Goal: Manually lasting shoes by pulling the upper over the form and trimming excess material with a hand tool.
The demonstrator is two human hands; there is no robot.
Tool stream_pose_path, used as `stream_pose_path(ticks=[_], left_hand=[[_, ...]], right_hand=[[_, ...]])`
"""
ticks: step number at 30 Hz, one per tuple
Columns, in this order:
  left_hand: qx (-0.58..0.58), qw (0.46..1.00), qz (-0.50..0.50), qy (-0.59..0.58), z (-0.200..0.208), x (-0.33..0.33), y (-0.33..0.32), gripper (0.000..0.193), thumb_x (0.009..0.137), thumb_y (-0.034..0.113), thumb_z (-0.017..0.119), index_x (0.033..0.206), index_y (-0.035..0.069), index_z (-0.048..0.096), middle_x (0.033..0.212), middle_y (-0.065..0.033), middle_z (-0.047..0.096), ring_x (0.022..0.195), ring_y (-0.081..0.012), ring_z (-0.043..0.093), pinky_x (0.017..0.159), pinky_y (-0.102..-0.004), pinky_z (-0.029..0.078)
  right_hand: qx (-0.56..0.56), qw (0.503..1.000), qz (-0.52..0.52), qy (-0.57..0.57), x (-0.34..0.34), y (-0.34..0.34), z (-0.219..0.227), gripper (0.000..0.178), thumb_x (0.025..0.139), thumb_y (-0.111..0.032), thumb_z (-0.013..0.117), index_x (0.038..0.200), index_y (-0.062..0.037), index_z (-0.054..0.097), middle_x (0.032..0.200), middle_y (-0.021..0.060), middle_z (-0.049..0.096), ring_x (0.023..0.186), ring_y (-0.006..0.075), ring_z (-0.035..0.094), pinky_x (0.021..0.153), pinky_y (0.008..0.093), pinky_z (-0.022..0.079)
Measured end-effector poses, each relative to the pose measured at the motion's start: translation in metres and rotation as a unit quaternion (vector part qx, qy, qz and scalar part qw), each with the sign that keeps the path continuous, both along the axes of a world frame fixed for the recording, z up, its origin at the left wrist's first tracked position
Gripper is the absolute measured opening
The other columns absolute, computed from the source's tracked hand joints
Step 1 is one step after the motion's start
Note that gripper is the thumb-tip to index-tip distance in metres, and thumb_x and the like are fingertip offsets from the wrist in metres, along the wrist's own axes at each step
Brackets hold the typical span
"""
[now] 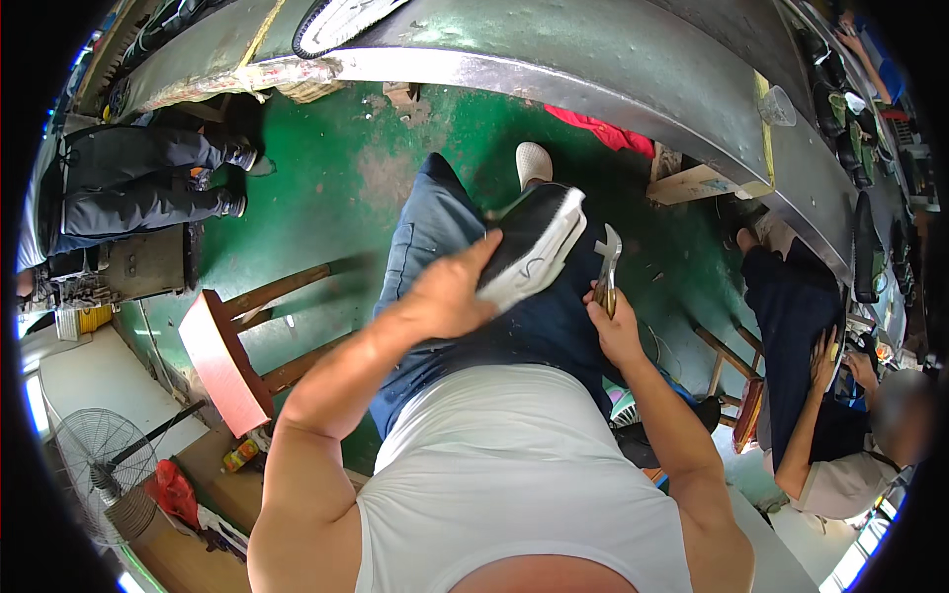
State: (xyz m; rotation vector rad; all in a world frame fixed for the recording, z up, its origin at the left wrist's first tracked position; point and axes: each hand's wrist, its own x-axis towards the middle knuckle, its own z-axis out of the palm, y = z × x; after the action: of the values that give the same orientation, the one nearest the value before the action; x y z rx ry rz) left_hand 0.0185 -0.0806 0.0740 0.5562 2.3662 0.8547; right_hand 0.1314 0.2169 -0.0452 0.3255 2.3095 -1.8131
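Observation:
My left hand is closed round a shoe with a black upper and a thick white sole. The shoe is held tilted above my lap, its sole edge turned to the right. To its right, my right hand grips a pair of lasting pincers by the handles. Their curved metal head points up and away from me, apart from the shoe. My palm and fingers hide part of the shoe and most of the handles.
A long metal bench curves across the far side, bearing another shoe. One person stands at the left; another sits at the right. A red-topped stool and a fan are on the left. Red cloth lies under the bench.

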Motion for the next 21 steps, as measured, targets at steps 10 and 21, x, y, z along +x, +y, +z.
stream_pose_path(ticks=[10, 21], left_hand=[[0.117, 0.983, 0.133, -0.045, 0.044, -0.115, 0.063, 0.052, 0.087, 0.048, 0.072, 0.099, -0.003, 0.068, 0.091, -0.0085, 0.069, 0.092, -0.0169, 0.064, 0.079, -0.0338, 0.052], [0.336, 0.875, 0.230, -0.263, -0.103, 0.031, 0.035, 0.059, 0.110, 0.037, 0.018, 0.154, -0.002, 0.026, 0.152, -0.0168, 0.040, 0.142, -0.0224, 0.035, 0.119, -0.0312, 0.025]], right_hand=[[0.154, 0.983, 0.072, -0.075, -0.021, 0.015, 0.072, 0.027, 0.094, -0.014, 0.061, 0.114, 0.0041, 0.058, 0.098, 0.0146, 0.066, 0.084, 0.0249, 0.066, 0.075, 0.0334, 0.052], [0.212, 0.900, 0.380, 0.022, -0.068, -0.019, 0.123, 0.057, 0.091, -0.012, 0.061, 0.140, 0.0100, 0.041, 0.122, 0.0299, 0.060, 0.111, 0.0426, 0.060, 0.096, 0.0450, 0.049]])
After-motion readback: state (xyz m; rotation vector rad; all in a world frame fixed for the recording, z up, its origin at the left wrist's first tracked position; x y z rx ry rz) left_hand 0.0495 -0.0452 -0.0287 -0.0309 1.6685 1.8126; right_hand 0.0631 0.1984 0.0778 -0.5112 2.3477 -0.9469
